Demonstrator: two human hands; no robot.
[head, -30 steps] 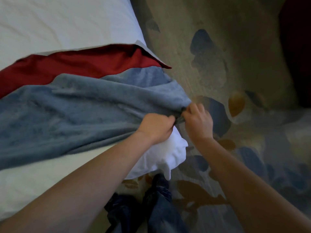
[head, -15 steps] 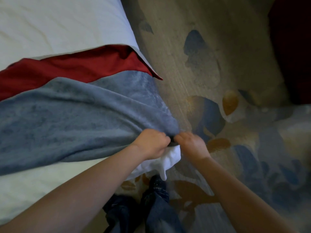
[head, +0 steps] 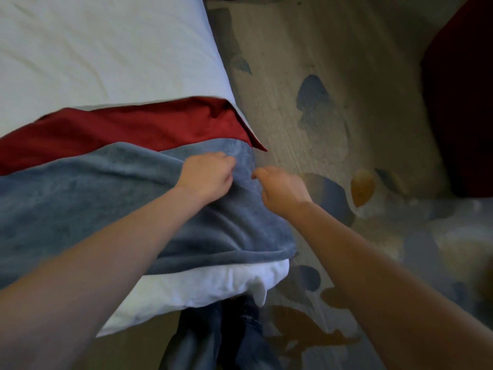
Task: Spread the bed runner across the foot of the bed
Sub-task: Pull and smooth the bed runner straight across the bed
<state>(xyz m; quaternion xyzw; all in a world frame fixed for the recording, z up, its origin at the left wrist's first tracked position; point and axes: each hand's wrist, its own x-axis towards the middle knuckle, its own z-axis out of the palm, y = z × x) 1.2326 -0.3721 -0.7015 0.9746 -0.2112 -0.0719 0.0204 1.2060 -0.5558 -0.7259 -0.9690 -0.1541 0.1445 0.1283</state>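
The blue-grey plush bed runner (head: 88, 198) lies across the white bed (head: 106, 54), its right end draped over the bed's side edge. A red cloth (head: 138, 126) shows along its far edge. My left hand (head: 206, 177) grips a fold of the runner near its upper right part, fingers curled into the fabric. My right hand (head: 280, 189) is just beside it at the bed's edge, fingertips pinching the runner's hanging end. The runner's near corner (head: 282, 247) lies loose over the white bedding.
A white duvet corner (head: 240, 284) sticks out below the runner. My legs in dark jeans (head: 226, 335) stand against the bed. Patterned carpet (head: 333, 129) fills the right side, with a dark red furniture piece (head: 464, 102) at the far right.
Both hands let go of the runner's near corner and moved up along the bed's side edge. They now hold the runner's end closer to the red cloth.
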